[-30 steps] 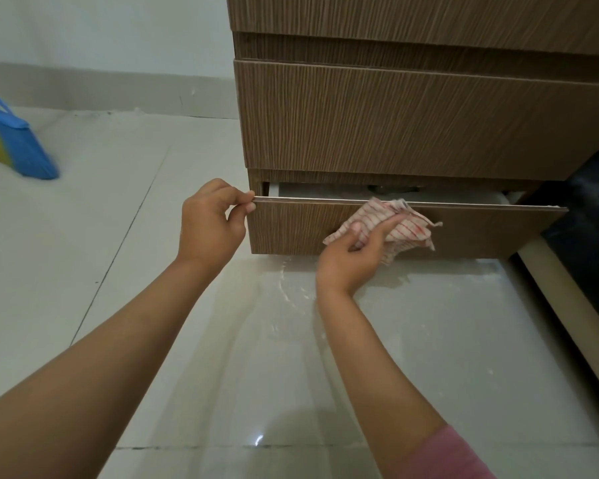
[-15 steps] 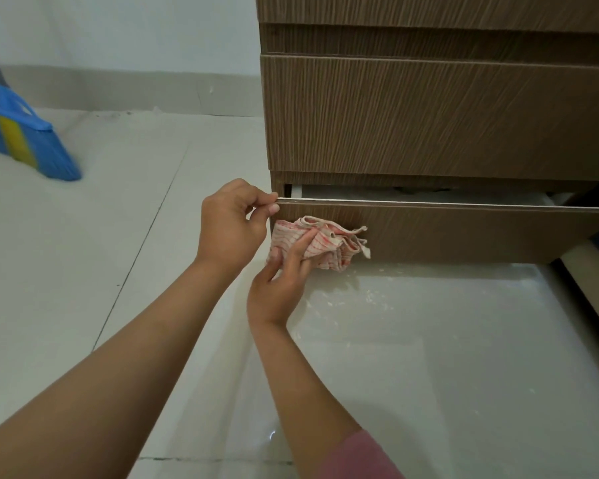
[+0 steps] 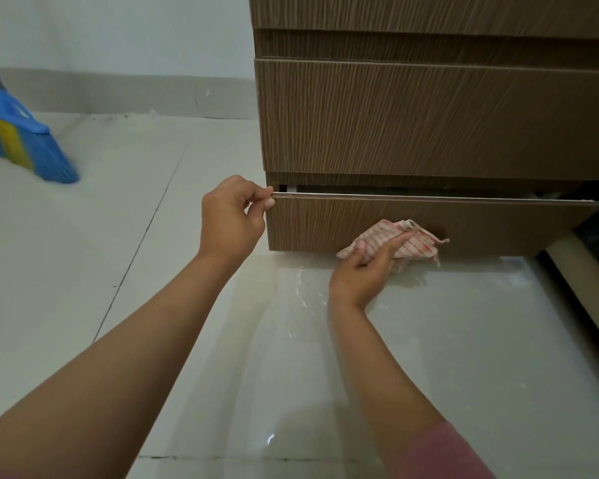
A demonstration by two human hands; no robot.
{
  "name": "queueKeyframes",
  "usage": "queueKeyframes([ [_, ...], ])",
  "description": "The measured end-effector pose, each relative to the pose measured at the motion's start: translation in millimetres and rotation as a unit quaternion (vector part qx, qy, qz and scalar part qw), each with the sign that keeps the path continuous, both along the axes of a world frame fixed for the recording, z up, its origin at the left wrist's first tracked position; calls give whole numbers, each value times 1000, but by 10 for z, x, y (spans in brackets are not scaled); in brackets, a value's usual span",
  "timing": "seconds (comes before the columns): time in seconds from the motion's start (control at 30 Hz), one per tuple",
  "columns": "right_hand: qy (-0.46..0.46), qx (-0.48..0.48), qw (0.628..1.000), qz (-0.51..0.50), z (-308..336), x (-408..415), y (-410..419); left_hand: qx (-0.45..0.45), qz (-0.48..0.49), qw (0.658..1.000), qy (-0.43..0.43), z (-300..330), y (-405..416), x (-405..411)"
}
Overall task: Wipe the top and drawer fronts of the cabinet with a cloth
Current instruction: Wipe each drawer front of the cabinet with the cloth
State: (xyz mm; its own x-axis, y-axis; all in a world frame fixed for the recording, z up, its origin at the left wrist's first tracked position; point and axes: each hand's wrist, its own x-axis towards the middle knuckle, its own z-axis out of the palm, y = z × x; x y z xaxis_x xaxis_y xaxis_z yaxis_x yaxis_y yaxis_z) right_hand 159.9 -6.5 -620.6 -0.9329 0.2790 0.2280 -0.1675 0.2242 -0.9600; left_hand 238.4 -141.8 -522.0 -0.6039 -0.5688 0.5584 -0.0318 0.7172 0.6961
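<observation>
A brown wood-grain cabinet [image 3: 429, 119] stands on the floor, its bottom drawer [image 3: 491, 226] pulled slightly out. My left hand [image 3: 230, 217] pinches the top left corner of that drawer front between thumb and fingers. My right hand [image 3: 367, 264] presses a crumpled red-and-white checked cloth [image 3: 412, 245] against the lower middle of the drawer front, fingers laid over the cloth. The cabinet top is out of view.
Glossy pale floor tiles [image 3: 429, 357] stretch in front of the cabinet. A blue and yellow broom [image 3: 21, 143] leans at the far left by the wall. A beige edge [image 3: 581, 271] and a dark object sit to the right of the drawer.
My right hand has slid the cloth from the drawer front's left end rightward and lower, toward its bottom edge. My left hand has kept its pinch on the corner.
</observation>
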Motion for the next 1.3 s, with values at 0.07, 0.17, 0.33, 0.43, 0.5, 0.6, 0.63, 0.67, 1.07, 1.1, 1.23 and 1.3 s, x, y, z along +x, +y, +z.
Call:
queueKeyframes([
  [0.07, -2, -3, 1000, -5, 52, -114, 106, 3, 12, 1000, 0, -10, 1, -37],
  [0.17, 10, -1, 1000, -7, 160, -239, 224, 10, 28, 1000, 1, -24, -5, -93],
  [0.33, 3, -8, 1000, 11, 348, -341, 306, 17, 44, 999, -2, -10, 1, -151],
  [0.43, 3, -9, 1000, 14, 392, -359, 295, 32, 52, 998, -5, 12, 10, -171],
  [0.5, 1, -8, 1000, 22, 411, -365, 282, 30, 56, 998, -12, 28, -1, -185],
  [0.6, 13, 8, 999, 40, 419, -353, 293, 28, 56, 998, -18, 44, -25, -192],
  [0.63, 19, 17, 999, 45, 418, -338, 308, 26, 55, 998, -20, 45, -27, -188],
  [0.67, 26, 25, 998, 52, 418, -319, 324, 23, 54, 998, -22, 44, -29, -184],
  [1.07, 88, 53, 983, 155, 489, -136, 534, 101, 69, 992, -39, -2, 300, -51],
  [1.1, 92, 68, 978, 174, 516, -108, 554, 111, 61, 991, -49, 4, 355, -26],
  [1.23, 99, 106, 954, 262, 622, 18, 570, 125, 24, 988, -91, 73, 609, 70],
  [1.3, 104, 121, 937, 309, 695, 89, 564, 144, -26, 985, -89, 125, 706, 100],
])
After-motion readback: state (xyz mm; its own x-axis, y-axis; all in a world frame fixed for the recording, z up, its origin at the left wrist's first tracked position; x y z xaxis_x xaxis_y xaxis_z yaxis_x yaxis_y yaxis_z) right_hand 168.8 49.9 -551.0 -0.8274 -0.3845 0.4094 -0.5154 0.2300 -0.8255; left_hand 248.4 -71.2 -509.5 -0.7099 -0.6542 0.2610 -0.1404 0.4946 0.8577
